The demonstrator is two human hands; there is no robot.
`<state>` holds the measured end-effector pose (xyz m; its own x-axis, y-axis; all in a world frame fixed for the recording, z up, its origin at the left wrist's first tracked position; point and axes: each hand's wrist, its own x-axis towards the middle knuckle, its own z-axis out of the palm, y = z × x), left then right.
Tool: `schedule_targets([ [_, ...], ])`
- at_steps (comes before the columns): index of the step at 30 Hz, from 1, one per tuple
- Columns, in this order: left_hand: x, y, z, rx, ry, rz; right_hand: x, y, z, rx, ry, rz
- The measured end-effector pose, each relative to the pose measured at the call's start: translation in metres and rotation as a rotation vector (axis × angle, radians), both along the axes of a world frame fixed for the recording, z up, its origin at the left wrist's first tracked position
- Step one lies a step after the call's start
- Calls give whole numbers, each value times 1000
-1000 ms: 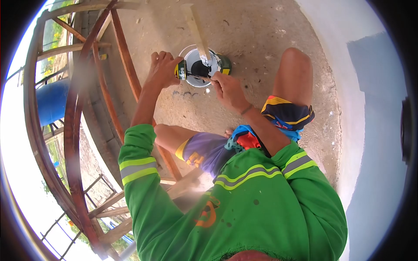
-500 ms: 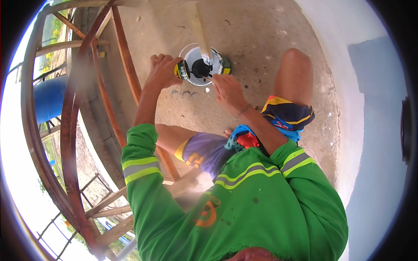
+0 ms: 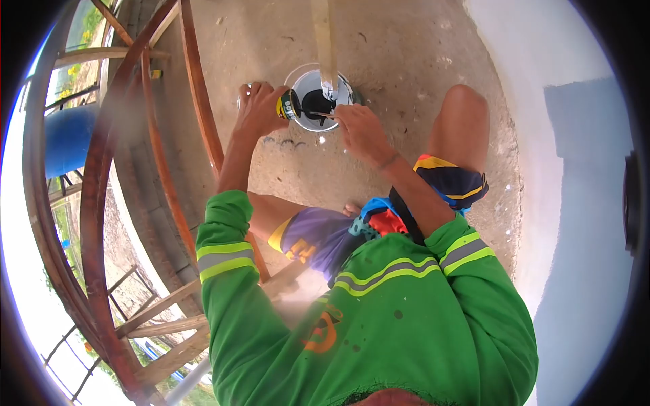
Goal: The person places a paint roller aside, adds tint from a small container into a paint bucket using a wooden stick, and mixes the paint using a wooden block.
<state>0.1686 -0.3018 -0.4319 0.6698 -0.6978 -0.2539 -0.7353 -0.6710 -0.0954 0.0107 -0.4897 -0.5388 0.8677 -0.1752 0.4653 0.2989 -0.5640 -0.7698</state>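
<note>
My left hand (image 3: 259, 111) is wrapped round a small paint can (image 3: 284, 106) with a yellow and dark green label. The can lies tipped on its side, its mouth at the left rim of a bucket (image 3: 347, 86). In the bucket, dark paint (image 3: 315, 101) lies over pale contents. My right hand (image 3: 361, 134) pinches a thin stick-like tool (image 3: 323, 114) that points left across the bucket toward the can's mouth; its exact kind is unclear. A wooden stick (image 3: 323, 40) with a white-coated lower end stands in the bucket.
My bent knees are on either side of the bucket. Reddish-brown wooden framing (image 3: 196, 88) rises at left, with a blue drum (image 3: 70, 139) beyond it. On the right runs a wall (image 3: 582, 196) in pale and blue-grey paint. White spots mark the concrete floor (image 3: 399, 40).
The view has shifted slightly. The can's mouth has turned more toward the bucket, and the thin tool now shows more clearly between my right hand and the can.
</note>
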Motion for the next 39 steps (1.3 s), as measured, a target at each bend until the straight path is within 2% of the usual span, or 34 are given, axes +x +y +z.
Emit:
schedule_targets([
  [5,-8,29,-28,-163,44,121,3,4,13,221,99,-94],
  [11,-27,45,-36,-300,74,197,10,13,0,119,80,-55],
  [14,-26,54,-40,-353,35,244,-1,10,5,107,244,-17],
  [20,-35,63,-54,-449,11,398,-7,9,31,399,428,-69],
  [23,-43,61,-56,-517,20,475,-6,12,24,436,399,-125],
  [26,-48,57,-66,-613,35,544,-11,17,1,637,422,-151],
  [32,-57,60,-82,-761,126,632,-11,16,-7,693,362,-174],
  [35,-64,60,-90,-847,100,643,-5,15,0,839,389,-128],
  [39,-66,53,-116,-1173,183,626,-10,24,7,1357,517,-61],
])
